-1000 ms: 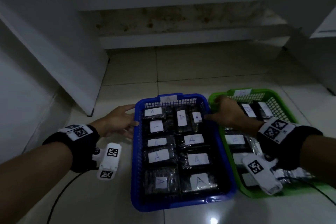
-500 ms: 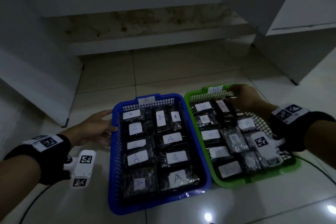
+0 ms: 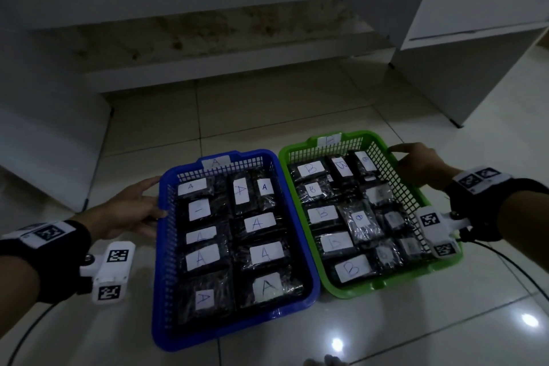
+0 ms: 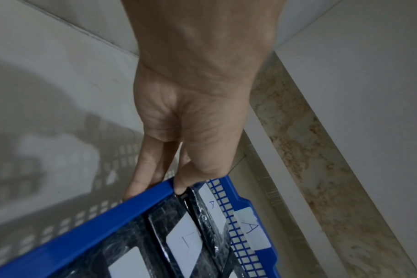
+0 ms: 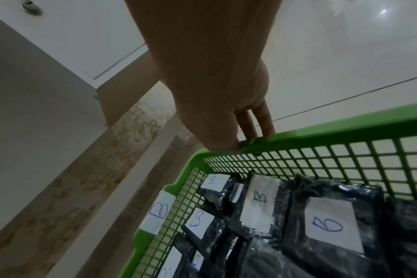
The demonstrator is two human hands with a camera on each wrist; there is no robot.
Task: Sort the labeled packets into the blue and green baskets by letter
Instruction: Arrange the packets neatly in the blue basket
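The blue basket [image 3: 237,333], tagged A, holds several black packets with white A labels [image 3: 258,224]. Touching its right side is the green basket [image 3: 383,287], tagged B and filled with B-labelled packets [image 3: 322,214]. My left hand [image 3: 153,197] grips the blue basket's left rim [image 4: 107,216] near the far corner, thumb inside and fingers outside [image 4: 141,180]. On the far right corner of the green rim [image 5: 345,127], my right hand [image 3: 399,154] pinches with the thumb on top and the fingers down the outer wall [image 5: 265,124].
Both baskets sit on glossy pale floor tiles. A white cabinet [image 3: 475,38] stands at the back right, a low white ledge [image 3: 237,68] runs along the back, and a white panel [image 3: 44,142] is at the left. Cables trail from both wrists.
My right hand has moved from the green basket's far left corner across to its far right rim. The left hand has stayed at the blue basket's left rim.
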